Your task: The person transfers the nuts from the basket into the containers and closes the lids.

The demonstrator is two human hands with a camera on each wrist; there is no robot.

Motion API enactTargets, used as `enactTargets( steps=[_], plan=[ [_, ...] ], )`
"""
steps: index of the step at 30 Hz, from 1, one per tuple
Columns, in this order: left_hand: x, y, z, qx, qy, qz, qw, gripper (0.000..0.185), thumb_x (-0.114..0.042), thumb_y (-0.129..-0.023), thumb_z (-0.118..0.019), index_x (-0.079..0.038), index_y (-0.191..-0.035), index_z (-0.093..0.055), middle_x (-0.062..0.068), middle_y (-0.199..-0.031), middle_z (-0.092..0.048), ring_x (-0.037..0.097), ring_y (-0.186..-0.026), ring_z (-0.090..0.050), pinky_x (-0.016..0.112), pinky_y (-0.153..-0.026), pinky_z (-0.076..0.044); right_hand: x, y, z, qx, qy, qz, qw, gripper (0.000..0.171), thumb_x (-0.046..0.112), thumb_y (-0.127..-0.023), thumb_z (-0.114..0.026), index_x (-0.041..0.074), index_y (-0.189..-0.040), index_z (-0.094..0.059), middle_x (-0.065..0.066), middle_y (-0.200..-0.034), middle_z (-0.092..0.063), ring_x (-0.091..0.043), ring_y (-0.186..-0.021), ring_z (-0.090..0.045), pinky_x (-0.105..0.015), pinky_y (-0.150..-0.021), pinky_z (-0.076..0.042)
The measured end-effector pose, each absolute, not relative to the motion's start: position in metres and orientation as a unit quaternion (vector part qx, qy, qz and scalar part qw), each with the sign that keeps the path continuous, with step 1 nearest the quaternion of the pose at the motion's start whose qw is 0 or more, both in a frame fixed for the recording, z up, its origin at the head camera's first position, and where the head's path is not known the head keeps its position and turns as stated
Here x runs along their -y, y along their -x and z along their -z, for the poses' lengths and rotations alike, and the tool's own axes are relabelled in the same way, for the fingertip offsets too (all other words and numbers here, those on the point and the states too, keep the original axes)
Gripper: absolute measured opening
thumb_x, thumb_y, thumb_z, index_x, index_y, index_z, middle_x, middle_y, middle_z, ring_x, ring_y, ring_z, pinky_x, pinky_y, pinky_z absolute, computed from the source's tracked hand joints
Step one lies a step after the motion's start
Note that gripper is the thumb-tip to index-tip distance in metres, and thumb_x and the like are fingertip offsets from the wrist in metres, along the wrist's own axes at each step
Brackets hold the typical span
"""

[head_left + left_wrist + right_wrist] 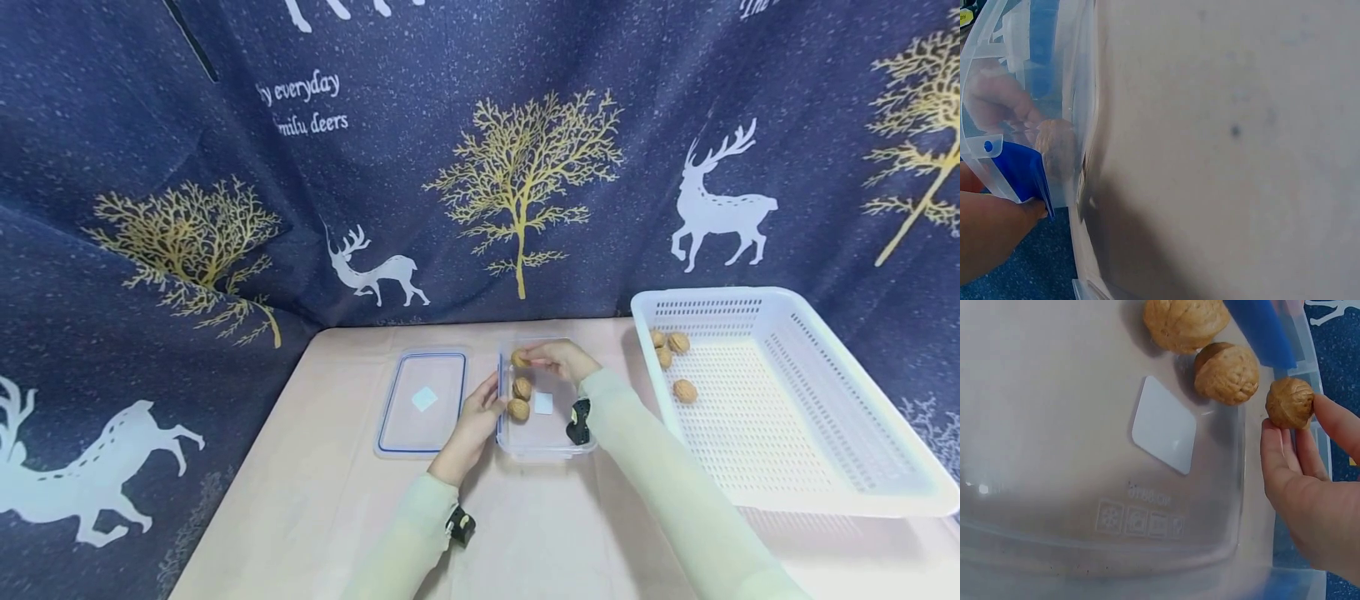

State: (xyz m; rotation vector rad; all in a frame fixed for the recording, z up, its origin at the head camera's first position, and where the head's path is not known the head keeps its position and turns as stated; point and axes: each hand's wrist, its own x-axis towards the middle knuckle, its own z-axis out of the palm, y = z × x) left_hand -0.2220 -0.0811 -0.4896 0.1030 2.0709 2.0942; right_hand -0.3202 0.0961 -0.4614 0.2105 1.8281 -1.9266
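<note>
A clear plastic container (558,437) stands mid-table with two walnuts (521,388) lying inside by its left wall. My right hand (534,360) pinches a third walnut (520,359) at the container's far left corner. The right wrist view shows that walnut (1288,400) between the fingertips of my right hand (1294,419), just past the two resting walnuts (1227,373). My left hand (491,402) grips the container's left wall. In the left wrist view a finger of my left hand (997,228) presses on the blue clasp (1019,172), and a walnut (1054,147) shows through the wall.
The container's lid (423,400), clear with a blue rim, lies flat just left of it. A white slotted basket (795,492) at the right holds several walnuts (684,390) near its far left corner. A dark blue deer-print cloth (525,167) hangs behind the table.
</note>
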Motion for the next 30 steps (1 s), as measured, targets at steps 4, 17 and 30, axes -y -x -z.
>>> enactTargets(
  steps=[4,17,30],
  plan=[
    [0.081,0.221,0.489,-0.696,-0.038,-0.71,0.101,0.055,0.002,-0.097,-0.045,0.003,-0.149,-0.026,0.025,-0.153,-0.025,0.038,-0.142,-0.023,0.045,-0.116,-0.023,-0.099,0.322,0.465,-0.655,-0.076,0.711,0.246,0.043,-0.007,-0.091,-0.056,-0.015,-0.132,-0.045,-0.002,-0.084,-0.07,-0.008,-0.077,-0.063,-0.039,-0.111,-0.038],
    [0.078,0.221,0.49,-0.7,-0.037,-0.705,0.103,0.055,0.003,-0.096,-0.045,0.004,-0.148,-0.026,0.026,-0.152,-0.025,0.04,-0.141,-0.024,0.046,-0.116,-0.024,-0.106,0.322,0.468,-0.656,-0.08,0.705,0.259,0.042,-0.009,-0.092,-0.053,-0.017,-0.132,-0.044,-0.021,-0.113,-0.066,-0.011,-0.085,-0.069,-0.031,-0.102,-0.046],
    [0.081,0.223,0.491,-0.709,-0.034,-0.698,0.099,0.055,0.002,-0.097,-0.043,0.001,-0.149,-0.026,0.024,-0.154,-0.026,0.037,-0.141,-0.025,0.045,-0.116,-0.025,-0.119,0.341,0.47,-0.675,0.039,0.687,0.265,0.039,0.005,-0.092,-0.06,-0.012,-0.127,-0.053,-0.024,-0.125,-0.059,-0.031,-0.116,-0.059,-0.038,-0.106,-0.044]
  ],
)
